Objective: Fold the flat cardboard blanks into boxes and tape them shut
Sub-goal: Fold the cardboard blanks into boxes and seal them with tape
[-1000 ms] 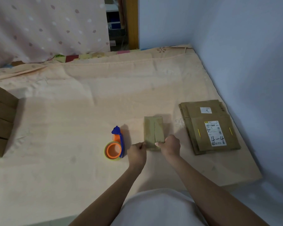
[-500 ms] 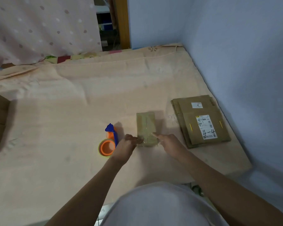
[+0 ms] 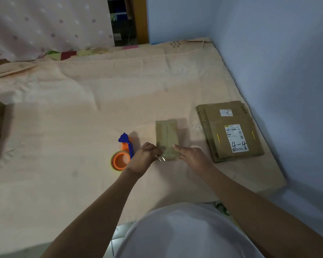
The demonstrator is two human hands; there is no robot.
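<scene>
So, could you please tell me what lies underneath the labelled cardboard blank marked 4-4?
Under the labelled blank, edges of more flat cardboard blanks show, lying on the peach sheet. How many are stacked is hidden.

We saw a bed (image 3: 101, 101) covered in a peach sheet, pushed into a corner of 2 pale blue walls (image 3: 280, 58), with a dotted pink curtain (image 3: 45, 25) hanging beyond its far edge beside a wooden door frame (image 3: 141, 19), all in dim light.
</scene>
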